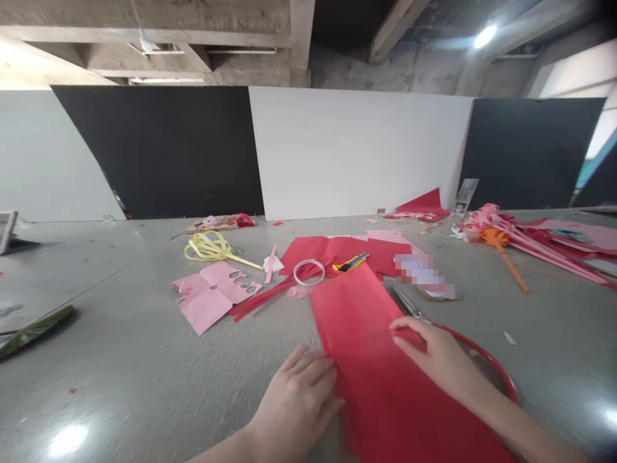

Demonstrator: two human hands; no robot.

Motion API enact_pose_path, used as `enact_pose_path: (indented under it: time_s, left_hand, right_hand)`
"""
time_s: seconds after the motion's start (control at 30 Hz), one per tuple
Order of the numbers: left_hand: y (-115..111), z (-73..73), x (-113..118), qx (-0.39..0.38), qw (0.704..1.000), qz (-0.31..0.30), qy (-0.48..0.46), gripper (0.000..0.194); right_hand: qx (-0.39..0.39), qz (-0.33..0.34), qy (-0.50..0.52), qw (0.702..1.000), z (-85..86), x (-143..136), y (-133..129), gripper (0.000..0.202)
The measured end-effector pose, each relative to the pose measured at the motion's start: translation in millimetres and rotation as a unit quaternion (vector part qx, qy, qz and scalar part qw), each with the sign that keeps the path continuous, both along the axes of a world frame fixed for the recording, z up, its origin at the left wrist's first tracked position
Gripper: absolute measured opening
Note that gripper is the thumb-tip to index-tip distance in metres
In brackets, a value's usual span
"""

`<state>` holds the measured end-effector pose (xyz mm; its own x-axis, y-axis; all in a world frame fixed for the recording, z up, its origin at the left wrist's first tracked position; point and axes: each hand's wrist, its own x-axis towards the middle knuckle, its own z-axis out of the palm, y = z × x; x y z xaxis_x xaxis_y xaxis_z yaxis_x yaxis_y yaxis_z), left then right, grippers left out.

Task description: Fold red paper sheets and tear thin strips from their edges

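A long sheet of red paper point(366, 360) lies on the grey table, running from the middle toward me and off the bottom of the view. At its left edge my left hand point(301, 399) is closed, with bent fingers against the paper and the thumb near the edge. My right hand point(436, 357) pinches the right edge of the same sheet between thumb and fingers. Scissors with large red handles point(504, 373) lie under and beside my right forearm, their metal blades point(407, 301) pointing away from me. A yellow utility knife point(351, 263) rests just beyond the sheet's far end.
Behind lie a white ring point(295, 273), more red paper point(303, 249) and red strips point(265, 297). To the left are pink paper with cut holes point(209, 299) and yellow strips point(209, 246). A blurred-out phone-like object point(424, 276) and pink streamers point(511, 228) sit right.
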<state>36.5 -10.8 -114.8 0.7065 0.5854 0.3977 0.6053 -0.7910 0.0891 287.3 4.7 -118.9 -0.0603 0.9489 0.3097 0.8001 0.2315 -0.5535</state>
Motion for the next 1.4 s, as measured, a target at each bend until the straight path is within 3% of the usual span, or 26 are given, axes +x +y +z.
enact_pose_path:
  time_s: [0.13,0.47,0.73,1.0,1.2,1.4]
  left_hand:
    - [-0.5,-2.2,0.3,0.029,1.0,-0.002,-0.011,0.02]
    - [-2.2,-1.5,0.3,0.011,1.0,0.004,-0.017,0.019]
    - [-2.4,3.3,1.4,0.0,1.0,0.005,-0.007,0.021]
    - [-4.2,3.2,-2.5,-0.028,0.999,0.019,-0.024,0.028]
    - [-5.0,5.7,-1.3,0.012,0.998,-0.061,-0.027,0.02]
    - [-5.8,5.7,0.4,-0.001,0.997,-0.058,-0.045,0.018]
  right_hand:
    - [-0.033,-0.005,-0.016,0.999,3.4,-2.8,-4.0,0.015]
    - [-0.02,-0.025,-0.077,0.996,2.1,-5.3,-9.4,0.018]
    - [-0.001,-0.048,-0.124,0.991,15.7,-9.4,-19.7,0.012]
    - [-0.022,-0.026,-0.057,0.998,13.0,0.2,-15.1,0.014]
    - [-0.027,-0.017,-0.028,0.999,5.1,5.6,-9.0,0.016]
    - [-0.032,-0.005,-0.027,0.999,7.4,3.6,-9.0,0.016]
